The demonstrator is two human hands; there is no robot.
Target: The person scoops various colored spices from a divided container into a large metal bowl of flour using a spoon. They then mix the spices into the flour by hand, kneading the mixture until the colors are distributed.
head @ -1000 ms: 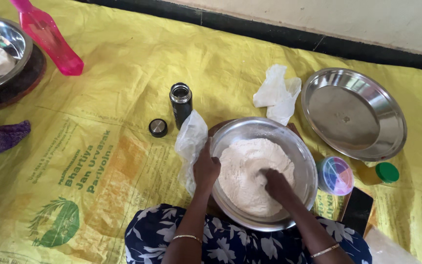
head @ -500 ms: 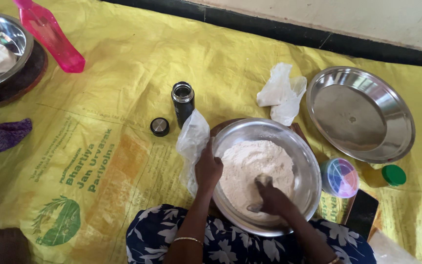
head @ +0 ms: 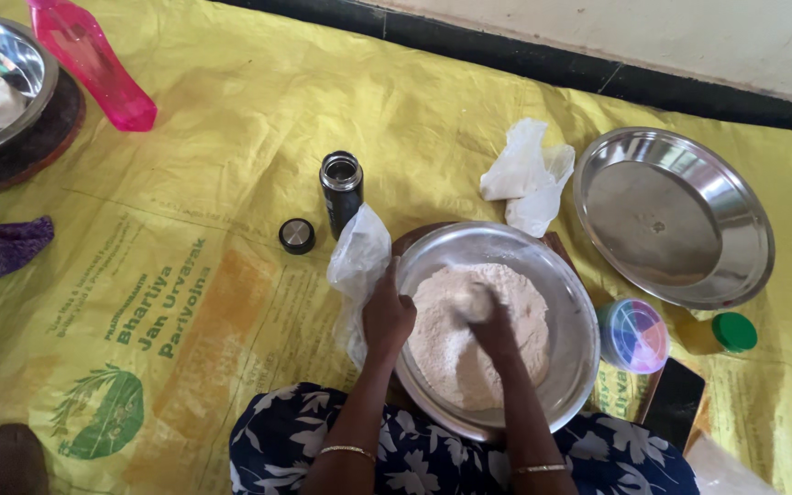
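Since the frame half a second earlier, the right hand (head: 486, 316) had travelled from the near side of the flour (head: 469, 335) up toward the middle of the heap, while the left hand (head: 387, 316) had stayed put on the near-left rim of the steel mixing bowl (head: 561, 275). A second earlier the right hand had also lain further right in the bowl, so it had swept round through the flour.

The right forearm ran up from the lower edge of the view, a thin bangle at the wrist, and the hand was sunk into the pale flour with its fingers curled down and coated white; whether they were spread or pressed together could not be told. The left forearm, also bangled, rose beside it, and its hand was cupped over the bowl's rim with the fingers closed together around the edge, steadying it.

The bowl sat on a yellow woven mat (head: 231, 137) directly in front of the person's dark floral-print lap. A crumpled clear plastic bag (head: 357, 266) lay touching the bowl's left side, just beside the left hand. Beyond it stood a small open dark flask (head: 341, 188) with its round cap (head: 296, 236) lying near. To the right lay an empty steel plate (head: 671, 215), and near the bowl's right side a round multicoloured container (head: 634, 335)
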